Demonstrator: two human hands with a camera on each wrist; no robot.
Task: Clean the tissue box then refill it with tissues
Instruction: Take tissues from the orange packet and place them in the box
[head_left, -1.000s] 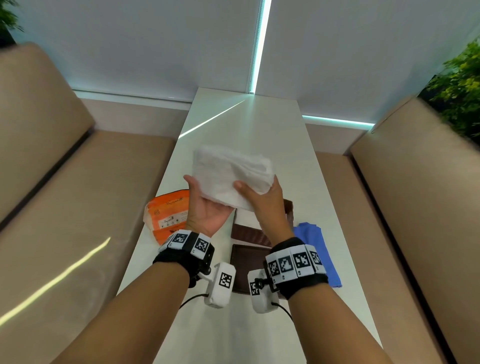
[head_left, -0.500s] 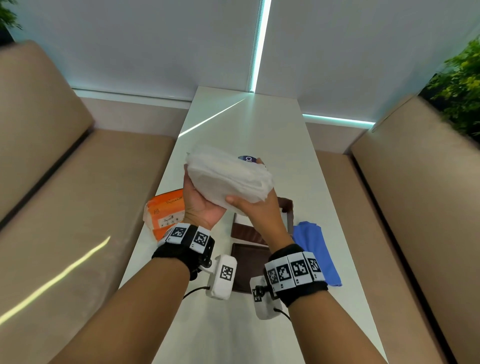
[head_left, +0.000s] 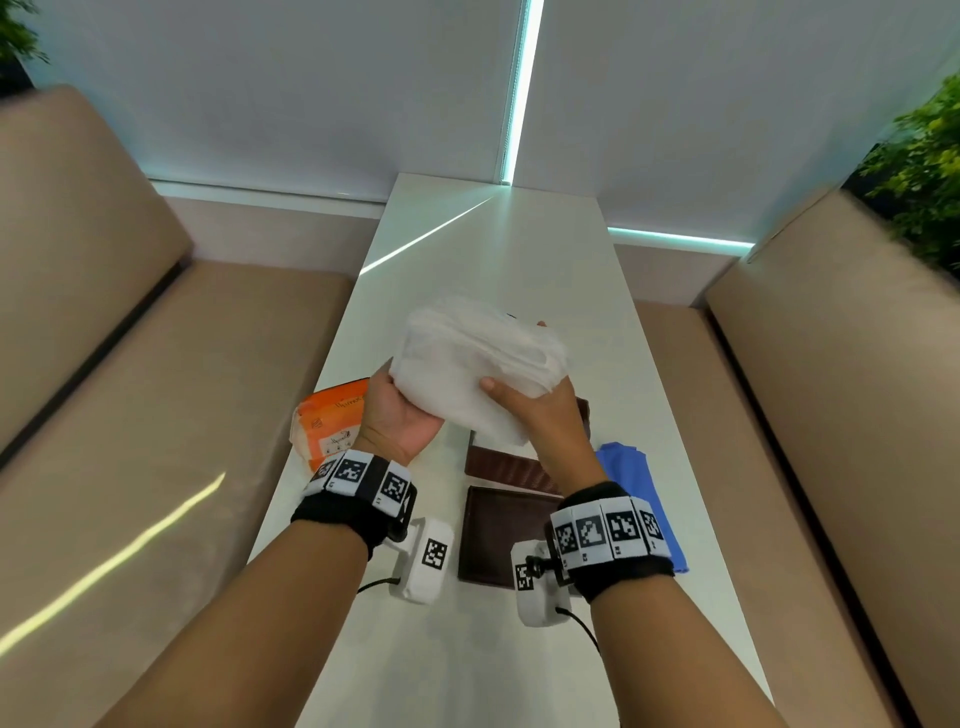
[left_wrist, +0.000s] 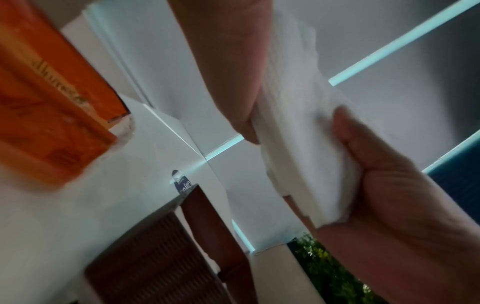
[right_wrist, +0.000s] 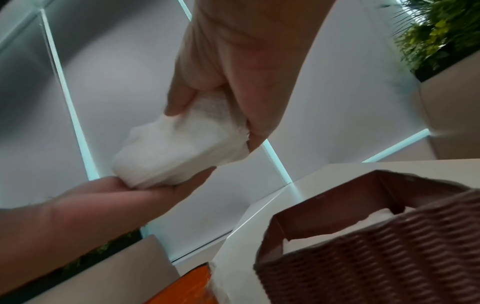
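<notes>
Both hands hold a thick stack of white tissues (head_left: 475, 358) in the air above the table. My left hand (head_left: 397, 400) grips its left end from below, thumb on the near face. My right hand (head_left: 524, 400) grips the right end, thumb in front and fingers behind. The wrist views show the same stack (left_wrist: 298, 133) (right_wrist: 182, 148) pinched between the two hands. Below it stands the brown woven tissue box (head_left: 519, 465) (right_wrist: 376, 242), open on top with something white inside. Its brown lid (head_left: 498, 535) lies flat on the near side.
An orange tissue pack (head_left: 332, 426) (left_wrist: 52, 102) lies at the left edge of the white table (head_left: 498, 260). A blue cloth (head_left: 639, 488) lies right of the box. Beige sofas (head_left: 156, 364) flank the narrow table on both sides.
Both hands have kept hold of the tissue stack, turning and squeezing it in the air. It now sits slightly further right, with its layered edge facing right.
</notes>
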